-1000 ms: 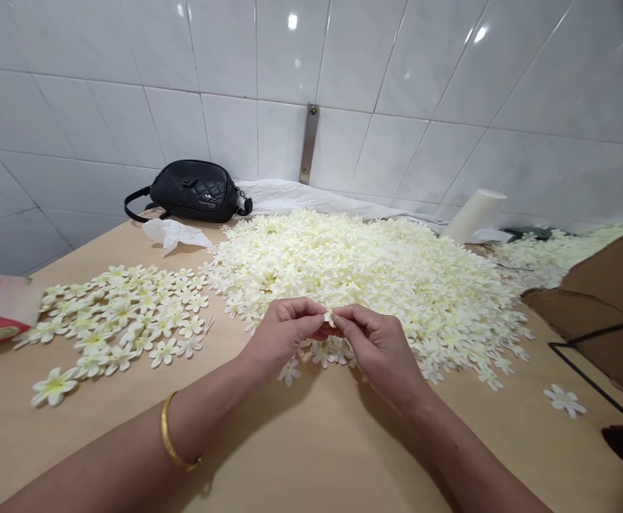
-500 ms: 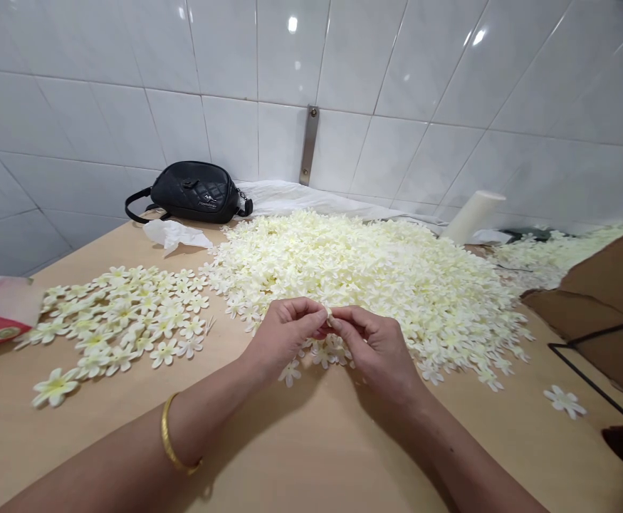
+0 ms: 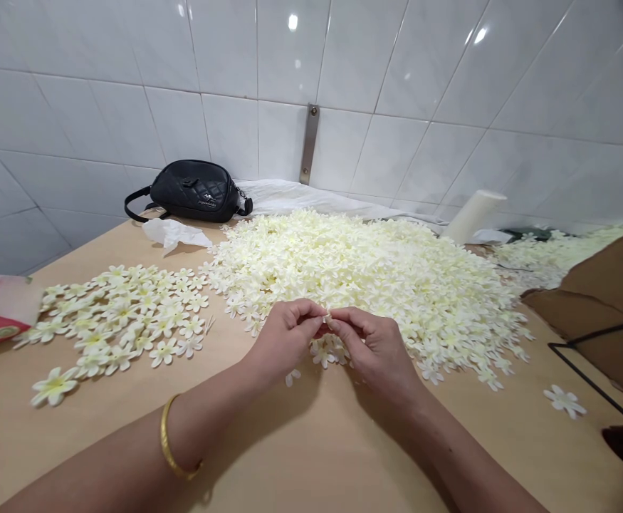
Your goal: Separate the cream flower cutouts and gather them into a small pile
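My left hand (image 3: 288, 336) and my right hand (image 3: 376, 349) meet at the front edge of a big heap of white artificial flowers (image 3: 343, 256). Thumb and forefinger of each are pinched on a small white flower piece (image 3: 327, 318). Fingertips cover most of it, so its full shape is hidden. Just below the fingers, a few white flowers (image 3: 326, 352) lie on the table. A gold bangle (image 3: 166, 438) circles my left wrist.
Yellow-centred flowers (image 3: 129, 313) spread at the left beside a red and white packet (image 3: 1, 312). Behind them sit a black bag (image 3: 196, 191) and crumpled tissue (image 3: 175, 235). A white roll (image 3: 474, 216), brown cardboard (image 3: 604, 299) and one loose flower (image 3: 564, 400) are at right.
The pinched fingertips have shifted very slightly, and the white piece between them sits a little lower. My left hand covers more of the loose flower beneath it.
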A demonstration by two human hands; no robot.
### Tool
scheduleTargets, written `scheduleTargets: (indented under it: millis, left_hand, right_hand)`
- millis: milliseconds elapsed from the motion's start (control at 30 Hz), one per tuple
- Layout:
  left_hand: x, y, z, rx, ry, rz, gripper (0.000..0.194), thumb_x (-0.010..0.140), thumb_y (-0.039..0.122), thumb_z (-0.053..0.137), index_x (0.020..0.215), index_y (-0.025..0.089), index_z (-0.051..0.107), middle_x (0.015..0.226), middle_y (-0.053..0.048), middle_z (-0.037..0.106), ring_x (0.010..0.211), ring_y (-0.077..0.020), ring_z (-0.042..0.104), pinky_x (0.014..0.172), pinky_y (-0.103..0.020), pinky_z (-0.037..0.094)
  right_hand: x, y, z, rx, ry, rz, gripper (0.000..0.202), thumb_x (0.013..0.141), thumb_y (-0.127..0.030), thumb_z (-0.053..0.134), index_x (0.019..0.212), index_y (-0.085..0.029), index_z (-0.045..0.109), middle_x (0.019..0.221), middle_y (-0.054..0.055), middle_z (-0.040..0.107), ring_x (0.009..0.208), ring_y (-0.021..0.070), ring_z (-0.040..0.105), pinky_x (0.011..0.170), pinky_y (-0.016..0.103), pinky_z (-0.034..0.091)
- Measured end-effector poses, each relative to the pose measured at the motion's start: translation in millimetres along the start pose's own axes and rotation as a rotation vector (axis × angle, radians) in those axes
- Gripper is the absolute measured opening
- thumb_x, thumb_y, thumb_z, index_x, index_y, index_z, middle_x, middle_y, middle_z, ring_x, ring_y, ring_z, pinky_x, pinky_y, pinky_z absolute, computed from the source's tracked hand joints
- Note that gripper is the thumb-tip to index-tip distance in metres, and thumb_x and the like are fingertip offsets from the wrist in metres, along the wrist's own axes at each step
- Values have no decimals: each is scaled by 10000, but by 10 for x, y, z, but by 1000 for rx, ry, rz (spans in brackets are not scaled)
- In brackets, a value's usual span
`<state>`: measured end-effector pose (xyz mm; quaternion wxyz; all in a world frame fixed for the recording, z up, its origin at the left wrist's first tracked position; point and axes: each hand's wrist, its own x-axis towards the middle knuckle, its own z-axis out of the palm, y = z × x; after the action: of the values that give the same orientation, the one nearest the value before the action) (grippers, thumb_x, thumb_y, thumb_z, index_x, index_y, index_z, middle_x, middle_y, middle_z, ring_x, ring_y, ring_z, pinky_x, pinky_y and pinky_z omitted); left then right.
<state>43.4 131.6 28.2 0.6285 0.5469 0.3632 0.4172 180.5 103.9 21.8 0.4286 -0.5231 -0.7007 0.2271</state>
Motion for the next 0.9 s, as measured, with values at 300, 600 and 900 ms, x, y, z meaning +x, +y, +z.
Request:
scheduleTargets:
  millis: [300, 600, 900]
  left_hand:
    - [-32, -2, 40, 85, 41, 3, 111, 690, 195, 546, 681, 107, 612, 605, -14, 557, 555, -95, 475, 527, -204, 374]
    - [-3, -23, 31, -200, 37, -124, 91, 604, 196, 631, 602, 127, 572, 570, -8, 589, 554, -105, 553, 566, -214, 423]
    - [0, -47, 31, -228, 136, -194, 110, 567, 151, 603, 544, 146, 495, 466, 18, 528, 449, -93, 506, 443, -199, 378]
  right_hand:
    - [-44, 32, 66, -141, 67, -40, 189, 821, -167, 423, 775, -173, 606, 647, -13, 575, 611, 104, 533, 570, 198, 376]
    - [-25, -7, 59, -151, 68, 0, 216, 821, -180, 405, 697, -169, 582, 603, -11, 564, 563, 104, 505, 534, 202, 352]
    - [-44, 24, 121, -110, 44, -24, 223, 824, -181, 392, 677, -163, 558, 613, -5, 557, 568, 102, 494, 543, 203, 351]
